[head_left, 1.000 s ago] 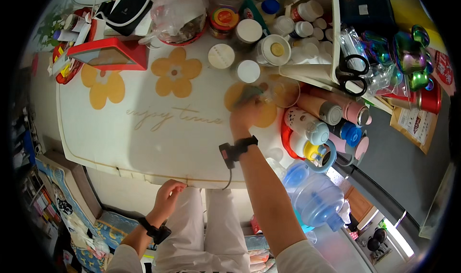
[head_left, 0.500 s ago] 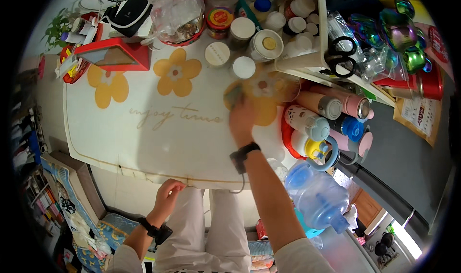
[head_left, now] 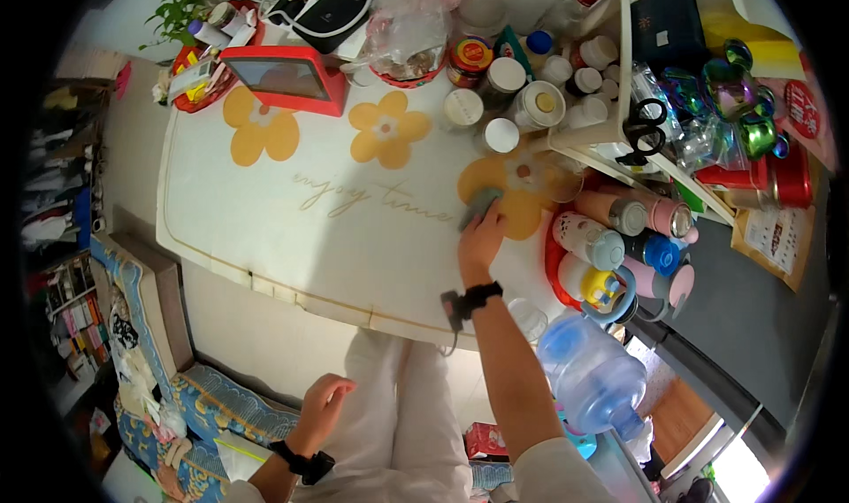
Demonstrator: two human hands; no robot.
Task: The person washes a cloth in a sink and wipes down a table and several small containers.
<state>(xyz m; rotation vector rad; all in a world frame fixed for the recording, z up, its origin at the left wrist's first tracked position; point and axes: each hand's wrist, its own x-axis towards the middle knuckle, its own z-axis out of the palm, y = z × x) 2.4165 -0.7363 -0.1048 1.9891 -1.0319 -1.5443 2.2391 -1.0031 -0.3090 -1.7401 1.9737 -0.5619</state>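
My right hand [head_left: 482, 242] rests on the white table mat [head_left: 265, 207], its fingers closed over a small grey-green pad [head_left: 480, 204]. The pad lies against the mat, beside the right-hand yellow flower print; its exact kind cannot be made out. Off the table's near edge, above my lap, hangs my left hand [head_left: 324, 406]. Its fingers are loosely bent and somewhat apart, with nothing visible in them. Both wrists wear black bands with small devices. Just past the pad, a clear round lid or cup [head_left: 564, 180] sits near the flower print.
Jars and white-lidded bottles [head_left: 501, 136] crowd the back. A red-framed screen [head_left: 287, 78] stands back left. To the right are drink bottles in a red tray [head_left: 554, 268], a shelf with black scissors [head_left: 646, 131], and a large blue water jug [head_left: 601, 375].
The view has shifted, so the table sits higher and further right. My right hand, blurred before, now shows sharply with the pad. My left hand has drawn away from the table edge.
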